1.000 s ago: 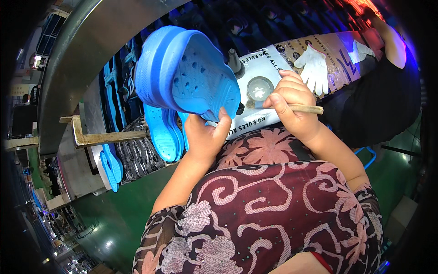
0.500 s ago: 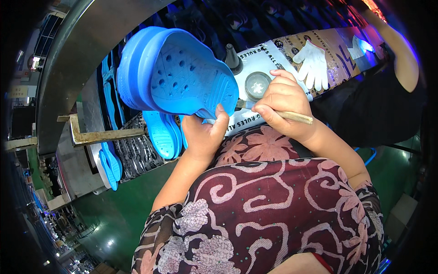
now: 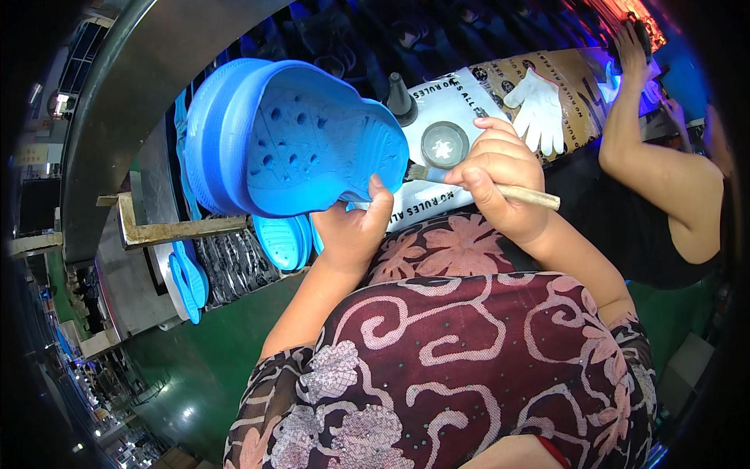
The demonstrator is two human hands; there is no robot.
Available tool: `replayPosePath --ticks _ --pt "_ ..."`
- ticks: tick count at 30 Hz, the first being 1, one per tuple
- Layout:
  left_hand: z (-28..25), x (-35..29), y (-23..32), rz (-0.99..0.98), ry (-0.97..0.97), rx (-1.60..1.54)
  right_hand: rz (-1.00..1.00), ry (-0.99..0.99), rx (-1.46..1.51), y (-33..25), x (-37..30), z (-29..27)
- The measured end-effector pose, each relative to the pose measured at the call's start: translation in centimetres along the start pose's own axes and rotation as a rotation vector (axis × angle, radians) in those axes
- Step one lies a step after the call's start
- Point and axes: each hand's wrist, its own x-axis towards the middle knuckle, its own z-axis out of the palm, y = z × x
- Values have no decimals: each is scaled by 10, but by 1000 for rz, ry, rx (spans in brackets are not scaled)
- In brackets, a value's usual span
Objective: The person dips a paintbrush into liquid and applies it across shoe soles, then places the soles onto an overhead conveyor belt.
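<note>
My left hand (image 3: 355, 232) grips a nested stack of blue foam clogs (image 3: 312, 141) by the narrow end, with the thumb over the rim. The top clog shows several holes and a ribbed patch inside. My right hand (image 3: 504, 173) is closed round a brush (image 3: 527, 195) with a pale wooden handle. Its dark bristles reach the clogs' narrow end; whether they touch, I cannot tell. Just beyond the brush, a small round dish (image 3: 445, 127) with whitish matter in it sits on a white printed sheet (image 3: 426, 199).
A dark cone-shaped object (image 3: 398, 102) stands behind the dish. To the right, a white glove (image 3: 537, 113) lies on taped cardboard (image 3: 574, 86). A co-worker's arm (image 3: 648, 160) reaches forward there. More blue footwear pieces (image 3: 279, 241) and a metal frame (image 3: 101, 133) are at left.
The clogs have tilted and shifted slightly left and down. My right hand and the brush have moved a little right. The co-worker's arm has swung further into view.
</note>
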Motion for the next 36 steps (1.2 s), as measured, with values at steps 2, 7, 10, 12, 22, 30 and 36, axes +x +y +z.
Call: replayPosePath --ticks 2,7,10,12,22,30,36 --pt "0 -1 -3 -30 5 -37 -42 -26 -5 -2 1 5" --pt "-8 -3 -11 23 -86 102 49 -77 6 -1 -1 -1" --pt "-7 -3 -11 86 -78 110 42 39 56 -3 2 1" --pt "-3 -1 -11 126 -44 57 14 7 46 -4 2 3" --pt "-8 2 -5 145 -127 132 9 -59 -80 -4 -1 4" --pt "-8 22 14 23 -133 94 173 249 64 3 -11 -24" --pt "5 73 113 -419 -532 -361 448 363 186 34 -54 -50"
